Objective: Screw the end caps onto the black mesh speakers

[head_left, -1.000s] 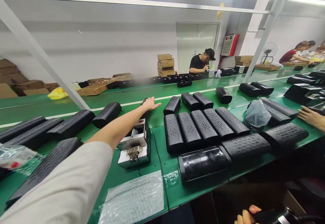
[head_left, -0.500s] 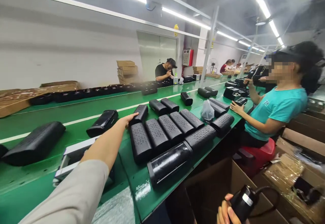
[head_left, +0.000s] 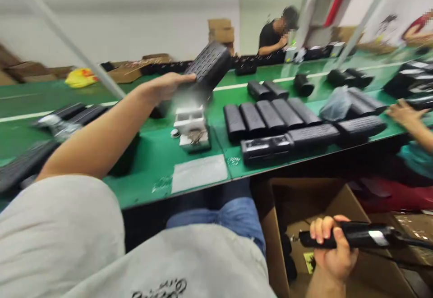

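My left hand [head_left: 172, 84] is closed on the near end of a black rounded casing [head_left: 211, 66] with a slotted pattern, held tilted above the bench. Below it stands a white and grey fixture [head_left: 191, 129], its top partly blurred. Low at the right, my right hand [head_left: 333, 241] wraps around a black corded electric screwdriver [head_left: 367, 235], its bit pointing left over an open cardboard box [head_left: 280, 239]. A row of similar black casings [head_left: 264, 117] lies on the green bench, with more along its front edge.
A pale sheet [head_left: 199, 171] lies on the bench's front edge. More black casings [head_left: 27, 165] are at the left. A clear plastic bag [head_left: 334, 104] rests among casings on the right. A co-worker's hand [head_left: 406, 115] is at the far right; another person [head_left: 275, 34] sits across the bench.
My left hand has lifted a casing off the bench and carried it up over the fixture. My right hand has turned the screwdriver so it lies level. The view has swung left and down.
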A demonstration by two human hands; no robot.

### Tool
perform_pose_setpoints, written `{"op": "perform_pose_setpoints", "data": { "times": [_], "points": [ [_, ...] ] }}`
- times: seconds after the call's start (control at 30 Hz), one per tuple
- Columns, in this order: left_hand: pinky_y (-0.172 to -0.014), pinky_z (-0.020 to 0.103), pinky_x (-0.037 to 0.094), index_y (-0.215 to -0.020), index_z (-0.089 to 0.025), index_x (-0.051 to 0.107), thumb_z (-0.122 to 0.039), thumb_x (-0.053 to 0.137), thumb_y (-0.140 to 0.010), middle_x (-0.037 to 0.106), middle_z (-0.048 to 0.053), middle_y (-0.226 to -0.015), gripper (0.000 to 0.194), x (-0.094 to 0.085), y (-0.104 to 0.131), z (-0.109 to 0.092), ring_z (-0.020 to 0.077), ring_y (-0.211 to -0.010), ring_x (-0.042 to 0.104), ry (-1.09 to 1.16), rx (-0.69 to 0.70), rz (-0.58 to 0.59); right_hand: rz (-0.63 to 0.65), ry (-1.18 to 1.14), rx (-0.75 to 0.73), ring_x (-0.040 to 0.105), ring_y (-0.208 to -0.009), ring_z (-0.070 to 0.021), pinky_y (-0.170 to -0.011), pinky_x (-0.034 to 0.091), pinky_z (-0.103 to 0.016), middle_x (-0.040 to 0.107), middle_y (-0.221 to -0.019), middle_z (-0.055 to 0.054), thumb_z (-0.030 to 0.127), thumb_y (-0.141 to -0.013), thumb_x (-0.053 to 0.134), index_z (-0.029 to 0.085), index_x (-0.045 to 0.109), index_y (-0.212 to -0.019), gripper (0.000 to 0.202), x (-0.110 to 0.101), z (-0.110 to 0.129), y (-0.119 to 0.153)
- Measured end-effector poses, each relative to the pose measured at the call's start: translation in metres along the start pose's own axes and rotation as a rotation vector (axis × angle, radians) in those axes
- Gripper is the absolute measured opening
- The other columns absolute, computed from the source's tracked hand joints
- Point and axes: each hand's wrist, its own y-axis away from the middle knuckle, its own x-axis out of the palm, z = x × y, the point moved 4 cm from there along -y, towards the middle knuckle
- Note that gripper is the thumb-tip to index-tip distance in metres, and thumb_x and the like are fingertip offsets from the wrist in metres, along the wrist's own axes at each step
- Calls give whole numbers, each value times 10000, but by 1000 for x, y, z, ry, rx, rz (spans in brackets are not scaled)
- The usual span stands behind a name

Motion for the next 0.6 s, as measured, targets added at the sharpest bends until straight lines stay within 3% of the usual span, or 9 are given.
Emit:
{"op": "perform_pose_setpoints", "data": {
  "times": [0.07, 0.13, 0.2, 0.27, 0.3, 0.37, 0.47, 0.6],
  "points": [
    [-1051, 579, 502, -1394, 103, 622, -606, 361, -1088, 792, 77, -1231, 815, -16, 49, 21, 398, -1311, 734, -230, 48, 70, 15, 3, 4, 376, -492, -119, -489, 420, -253, 424, -645, 78, 429, -846, 865, 291, 662, -1145, 388, 5, 2, -3],
    [-1135, 614, 492, -1543, 20, 590, -713, 522, -1003, 757, 105, -1380, 913, -14, 111, 42, 439, -1373, 718, -402, 115, 61, 39, 5, 1, 347, -486, -119, -485, 393, -260, 419, -643, 83, 442, -807, 875, 290, 652, -1141, 429, 14, 3, -6],
    [-1231, 591, 559, -1623, -166, 598, -768, 895, -720, 717, 152, -1552, 1125, 6, 170, 67, 437, -1396, 722, -488, 139, 48, 70, 9, -4, 328, -473, -115, -479, 371, -263, 410, -640, 87, 455, -790, 873, 283, 647, -1125, 439, 25, 4, -7],
    [-1283, 605, 551, -1638, -234, 581, -697, 986, -675, 676, 171, -1607, 1143, 38, 212, 98, 439, -1440, 687, -534, 169, 46, 103, 17, -4, 319, -462, -114, -478, 359, -265, 403, -637, 89, 460, -787, 861, 279, 643, -1108, 428, 34, 6, -6],
    [-1308, 624, 522, -1644, -214, 568, -660, 989, -701, 656, 196, -1623, 1125, 54, 224, 115, 453, -1473, 660, -550, 201, 36, 119, 23, -3, 317, -460, -116, -476, 356, -268, 402, -634, 89, 462, -784, 860, 280, 641, -1101, 427, 38, 8, -5],
    [-1334, 650, 471, -1643, -149, 553, -572, 979, -749, 626, 253, -1643, 1077, 80, 234, 146, 482, -1521, 614, -580, 264, 13, 143, 42, 4, 318, -461, -123, -475, 357, -279, 405, -631, 88, 466, -774, 868, 288, 641, -1101, 437, 41, 12, 0],
    [-1346, 674, 414, -1642, -105, 546, -460, 942, -821, 603, 294, -1664, 979, 99, 226, 183, 495, -1559, 574, -597, 316, -26, 147, 81, 9, 315, -465, -134, -463, 347, -297, 403, -627, 85, 481, -739, 901, 301, 658, -1098, 469, 42, 21, 7],
    [-1399, 716, 301, -1680, -138, 531, -378, 909, -884, 562, 275, -1716, 913, 103, 216, 198, 488, -1614, 516, -573, 378, -66, 93, 118, 13, 244, -462, -114, -429, 276, -299, 323, -612, 76, 557, -650, 968, 312, 703, -1002, 504, 54, 34, 15]
  ]
}}
